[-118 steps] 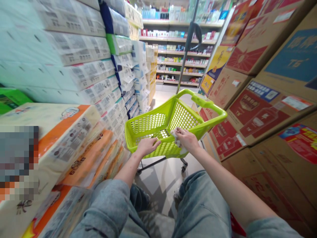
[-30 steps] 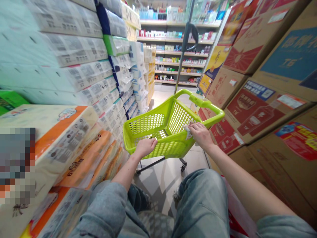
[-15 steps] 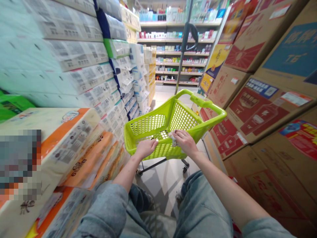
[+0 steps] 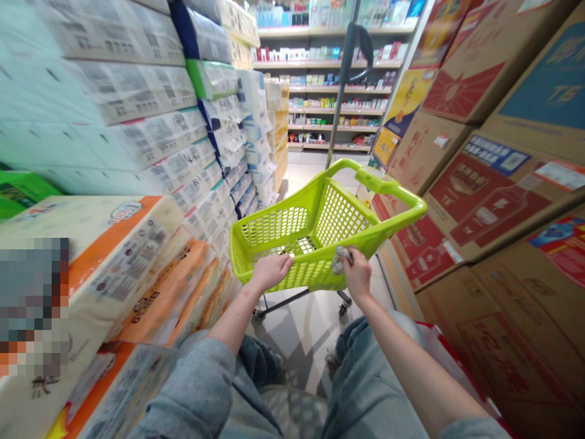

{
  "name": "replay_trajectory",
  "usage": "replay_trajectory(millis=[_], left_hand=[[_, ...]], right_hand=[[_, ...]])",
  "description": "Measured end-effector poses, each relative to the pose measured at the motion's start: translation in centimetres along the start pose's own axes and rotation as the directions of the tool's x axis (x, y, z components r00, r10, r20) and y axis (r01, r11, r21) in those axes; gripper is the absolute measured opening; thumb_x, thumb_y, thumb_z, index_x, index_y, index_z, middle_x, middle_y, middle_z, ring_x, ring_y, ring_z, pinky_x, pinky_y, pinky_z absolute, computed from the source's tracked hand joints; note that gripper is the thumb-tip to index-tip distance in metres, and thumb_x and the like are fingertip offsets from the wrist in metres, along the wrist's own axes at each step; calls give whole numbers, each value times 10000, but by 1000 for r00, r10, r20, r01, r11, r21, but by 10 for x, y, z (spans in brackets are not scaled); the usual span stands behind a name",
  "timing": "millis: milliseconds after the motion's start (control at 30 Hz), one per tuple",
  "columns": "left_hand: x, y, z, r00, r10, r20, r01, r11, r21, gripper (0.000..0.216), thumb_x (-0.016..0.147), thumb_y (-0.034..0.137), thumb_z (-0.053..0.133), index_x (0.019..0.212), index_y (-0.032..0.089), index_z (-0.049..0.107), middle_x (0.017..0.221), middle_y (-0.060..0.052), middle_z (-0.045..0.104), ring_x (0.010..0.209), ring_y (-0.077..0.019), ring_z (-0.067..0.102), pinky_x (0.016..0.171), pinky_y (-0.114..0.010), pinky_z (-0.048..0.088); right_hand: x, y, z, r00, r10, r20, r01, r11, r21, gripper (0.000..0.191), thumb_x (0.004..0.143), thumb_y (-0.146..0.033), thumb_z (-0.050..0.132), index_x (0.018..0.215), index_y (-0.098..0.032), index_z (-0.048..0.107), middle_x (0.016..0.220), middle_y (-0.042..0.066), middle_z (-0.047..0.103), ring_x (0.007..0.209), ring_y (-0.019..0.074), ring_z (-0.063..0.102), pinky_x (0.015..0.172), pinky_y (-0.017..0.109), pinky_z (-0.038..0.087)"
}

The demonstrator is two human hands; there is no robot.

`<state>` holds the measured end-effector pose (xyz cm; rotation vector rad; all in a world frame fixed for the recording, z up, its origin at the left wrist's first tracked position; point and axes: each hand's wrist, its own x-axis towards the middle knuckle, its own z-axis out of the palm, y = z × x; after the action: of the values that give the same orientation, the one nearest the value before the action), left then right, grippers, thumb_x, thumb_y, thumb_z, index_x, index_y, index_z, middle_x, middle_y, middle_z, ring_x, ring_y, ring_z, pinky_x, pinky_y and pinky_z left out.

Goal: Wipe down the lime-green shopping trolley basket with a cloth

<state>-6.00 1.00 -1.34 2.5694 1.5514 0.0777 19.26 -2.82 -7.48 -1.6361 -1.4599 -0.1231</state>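
A lime-green plastic shopping basket (image 4: 283,228) on small wheels stands in the aisle in front of my knees. My left hand (image 4: 270,270) is closed over the basket's near rim. My right hand (image 4: 354,271) is closed on a crumpled grey-white cloth (image 4: 339,260), pressed against the near right part of the rim. The basket is empty inside. Its green handle bar (image 4: 388,189) runs along the far right side, and a grey pull pole (image 4: 340,97) rises behind it.
Stacked packs of tissue paper (image 4: 137,140) wall the left side, with orange packs (image 4: 150,286) low by my left knee. Tilted cardboard cartons (image 4: 479,195) line the right. The tiled floor (image 4: 301,341) runs ahead to product shelves (image 4: 333,91) at the aisle's end.
My right hand with the cloth slid from the basket's right edge back along the rim toward me and now sits at the near right corner. My left hand has stayed on the near rim.
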Motion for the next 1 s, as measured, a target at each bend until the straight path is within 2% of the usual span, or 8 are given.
replay_trajectory(millis=[100,167,267,400,567,700,867,1000], left_hand=[[1,0,1,1000,-13,-3,13,1000,-17,494,941,511,181,950,259,606,952,-34,690,901,-196,631,733,-276,438],[1,0,1,1000,-23,-4,23,999,-23,492,939,512,190,959,258,611,962,-36,688,920,-194,627,744,-271,438],[2,0,1,1000,-25,-4,25,999,-22,500,939,518,189,958,256,614,966,-34,690,923,-192,627,745,-266,437],[2,0,1,1000,-20,-4,20,1000,-14,514,940,522,170,939,260,612,953,-29,694,904,-188,631,739,-266,432],[5,3,1,1000,-8,-13,8,1000,-23,528,941,518,161,925,258,620,951,-37,696,914,-200,631,740,-276,433],[6,4,0,1000,-18,-16,18,999,-27,513,940,520,176,905,256,615,931,-26,694,896,-187,628,726,-261,428],[7,3,2,999,15,-32,-15,1000,-3,506,934,532,186,896,254,607,905,-31,689,886,-195,626,710,-264,421],[8,1,6,998,37,-41,-37,999,18,466,925,537,224,920,251,592,901,-34,685,867,-199,626,696,-265,410]], right_hand=[[-15,-30,21,970,-175,171,178,984,-5,210,888,-207,442,953,-185,640,961,92,620,942,216,543,851,337,450],[-23,-44,30,967,-193,167,193,981,14,214,884,-207,454,975,-195,648,981,90,598,976,222,518,873,348,446],[-25,-47,32,966,-215,142,213,977,30,233,887,-206,446,1004,-210,648,982,83,588,965,223,506,868,353,450],[-10,-28,16,948,-277,157,283,959,-19,229,892,-208,438,982,-198,649,969,87,605,938,225,502,862,349,448],[20,3,-12,984,-179,-6,176,975,-135,265,908,-259,404,965,-182,651,959,110,619,926,247,510,849,385,441],[31,23,-21,983,-177,-47,164,964,-211,304,897,-223,380,1028,-160,647,979,132,625,952,259,515,863,403,438],[9,45,-3,988,-145,51,153,948,-280,340,847,-159,404,1101,-151,630,1017,149,635,961,267,532,831,411,462],[-15,61,24,991,-4,132,38,967,-254,339,826,-157,386,1052,-130,637,975,153,659,886,252,591,764,379,489]])
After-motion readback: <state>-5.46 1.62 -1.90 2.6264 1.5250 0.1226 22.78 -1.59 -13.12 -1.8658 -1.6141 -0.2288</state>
